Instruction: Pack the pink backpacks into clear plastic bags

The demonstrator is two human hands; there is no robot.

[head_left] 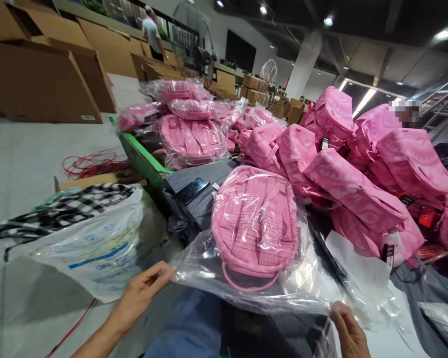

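A pink backpack (256, 219) lies inside a clear plastic bag (205, 266), its straps facing up and its handle loop toward me. The bag's mouth is spread wide across my lap. My left hand (144, 288) pinches the left corner of that mouth between thumb and fingers. At the opposite corner, my right hand (348, 328) is closed on the plastic edge. Beneath the bag lies dark grey cloth (194, 214), with a black phone (191, 191) resting on it.
Bagged pink backpacks (194, 136) are piled behind, beside a green edge (144, 159). Unbagged ones (354, 194) fill the right side. On the left are a white plastic sack (97, 258), red cord (93, 164) and cardboard boxes (41, 79). A person (152, 34) stands in back.
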